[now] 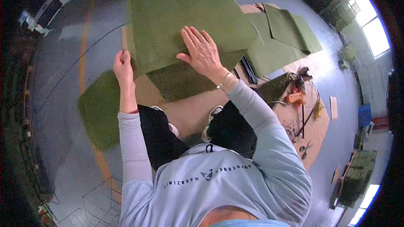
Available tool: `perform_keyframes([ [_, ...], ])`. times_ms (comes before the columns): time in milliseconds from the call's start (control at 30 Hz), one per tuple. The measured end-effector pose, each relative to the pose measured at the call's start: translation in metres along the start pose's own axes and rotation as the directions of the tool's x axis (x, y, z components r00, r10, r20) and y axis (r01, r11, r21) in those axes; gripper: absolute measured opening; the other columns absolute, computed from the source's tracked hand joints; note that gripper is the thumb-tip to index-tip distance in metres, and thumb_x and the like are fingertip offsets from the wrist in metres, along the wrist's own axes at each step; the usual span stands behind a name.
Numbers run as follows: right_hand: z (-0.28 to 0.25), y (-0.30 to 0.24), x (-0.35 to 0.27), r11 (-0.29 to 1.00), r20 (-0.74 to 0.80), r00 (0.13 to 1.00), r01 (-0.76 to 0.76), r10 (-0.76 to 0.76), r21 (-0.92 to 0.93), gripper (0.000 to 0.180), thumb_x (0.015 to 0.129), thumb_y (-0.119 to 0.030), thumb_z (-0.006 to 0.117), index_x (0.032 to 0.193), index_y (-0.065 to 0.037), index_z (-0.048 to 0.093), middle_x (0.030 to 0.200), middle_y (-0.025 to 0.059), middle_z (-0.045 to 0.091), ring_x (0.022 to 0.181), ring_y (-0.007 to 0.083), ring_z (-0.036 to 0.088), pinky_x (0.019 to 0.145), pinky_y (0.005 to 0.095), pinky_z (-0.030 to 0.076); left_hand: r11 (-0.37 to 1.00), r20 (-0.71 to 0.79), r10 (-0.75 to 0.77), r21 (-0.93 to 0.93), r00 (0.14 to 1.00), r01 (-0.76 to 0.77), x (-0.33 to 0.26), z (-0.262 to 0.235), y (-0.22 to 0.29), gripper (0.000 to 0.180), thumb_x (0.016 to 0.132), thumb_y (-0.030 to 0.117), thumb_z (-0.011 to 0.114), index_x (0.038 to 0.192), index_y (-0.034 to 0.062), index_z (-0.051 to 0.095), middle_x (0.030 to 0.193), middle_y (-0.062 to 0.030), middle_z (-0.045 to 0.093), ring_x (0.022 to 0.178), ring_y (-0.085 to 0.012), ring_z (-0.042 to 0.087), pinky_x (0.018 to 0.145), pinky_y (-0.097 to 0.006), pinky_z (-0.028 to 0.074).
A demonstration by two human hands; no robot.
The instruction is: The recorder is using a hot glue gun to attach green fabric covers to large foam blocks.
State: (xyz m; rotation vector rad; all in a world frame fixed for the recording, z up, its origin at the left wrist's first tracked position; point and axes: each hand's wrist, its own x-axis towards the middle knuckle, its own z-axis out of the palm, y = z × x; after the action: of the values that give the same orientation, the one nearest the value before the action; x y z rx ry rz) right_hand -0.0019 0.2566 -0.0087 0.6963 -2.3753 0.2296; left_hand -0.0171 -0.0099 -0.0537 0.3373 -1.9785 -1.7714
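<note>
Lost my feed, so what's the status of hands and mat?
Left hand gripping a thin stick at the green mat edge. Right hand flat on the mat, fingers spread. More green pieces lie beside.

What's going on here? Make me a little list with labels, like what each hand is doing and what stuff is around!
Left hand: closed around a thin wooden stick, held at the green sheet's left edge
Right hand: flat, fingers spread, pressing on the big green sheet
Under it: more green sheets on brown cardboard
Right side: folded green pieces, scissors
Floor: grey, with an orange line
</note>
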Motion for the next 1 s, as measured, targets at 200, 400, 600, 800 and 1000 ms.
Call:
perform_keyframes([
  [200,-0.001,-0.004,0.006,1.0,0.054,0.998,0.014,-0.012,-0.02,0.066,0.081,-0.047,0.052,0.126,-0.001,0.04,0.13,0.0137,0.044,0.121,0.027,0.04,0.101,0.0437,0.03,0.613,0.263,0.56,0.507,0.785,-0.607,-0.029,0.001,0.068,0.048,0.093,0.033,0.041,0.123,-0.0044,0.044,0.126,-0.0223,0.045,0.12,-0.032,0.041,0.1,-0.038,0.032],
  [400,-0.019,0.004,0.005,0.997,0.12,0.992,0.036,-0.044,0.062,0.065,0.081,-0.045,0.053,0.127,-0.001,0.04,0.13,0.0135,0.044,0.122,0.027,0.04,0.103,0.0445,0.027,0.388,0.552,0.375,0.637,0.745,-0.667,-0.043,0.031,0.062,0.067,0.09,0.049,0.038,0.126,-0.0081,0.04,0.135,-0.0218,0.036,0.13,-0.0326,0.027,0.107,-0.039,0.022],
  [600,-0.015,0.049,-0.027,0.978,0.022,0.982,-0.183,0.186,-0.105,0.065,0.083,-0.044,0.051,0.131,-0.002,0.037,0.134,0.0125,0.041,0.126,0.0256,0.036,0.107,0.0451,0.017,0.545,0.563,0.296,0.564,0.772,-0.621,-0.053,0.02,0.045,0.076,0.089,0.053,0.037,0.134,-0.0081,0.026,0.142,-0.0228,0.021,0.133,-0.034,0.019,0.108,-0.04,0.02],
  [800,-0.026,0.057,-0.026,0.985,0.009,0.986,-0.167,0.168,-0.048,0.061,0.084,-0.043,0.05,0.13,-0.003,0.038,0.131,0.0129,0.043,0.124,0.0268,0.037,0.105,0.0449,0.023,0.612,0.517,0.354,0.502,0.779,-0.611,-0.048,0.024,0.055,0.081,0.085,0.055,0.045,0.133,-0.0076,0.028,0.143,-0.0196,0.022,0.133,-0.0315,0.019,0.108,-0.038,0.022],
  [1000,-0.025,0.066,-0.028,1.0,0.045,0.999,-0.007,0.007,-0.002,0.063,0.084,-0.045,0.049,0.131,-0.004,0.037,0.131,0.012,0.043,0.123,0.0272,0.038,0.104,0.0456,0.024,0.368,0.761,0.279,0.478,0.585,-0.797,-0.043,0.0,0.074,0.072,0.075,0.021,0.067,0.133,-0.0018,0.032,0.141,-0.0139,0.029,0.133,-0.0307,0.021,0.108,-0.038,0.025],
])
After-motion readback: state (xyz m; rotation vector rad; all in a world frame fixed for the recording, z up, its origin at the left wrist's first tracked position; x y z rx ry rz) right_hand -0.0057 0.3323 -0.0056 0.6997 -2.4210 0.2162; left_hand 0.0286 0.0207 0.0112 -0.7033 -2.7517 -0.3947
